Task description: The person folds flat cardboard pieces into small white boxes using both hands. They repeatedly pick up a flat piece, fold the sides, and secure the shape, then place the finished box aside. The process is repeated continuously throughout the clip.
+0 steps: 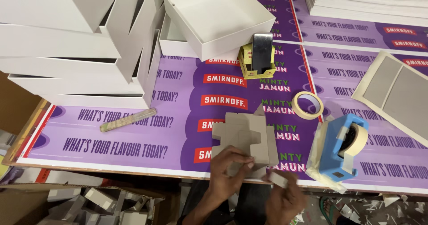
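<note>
I see the table (133,140) under purple printed sheets, white box trays (80,51) stacked far left. The grey cardboard blank (245,136) lies flat at the near edge; I'd keep it pressed there while folding. My left hand (229,171) closes fingers over its near flap. My right hand (285,198), blurred, seems to pinch a small grey piece (280,179) just beside it.
</note>
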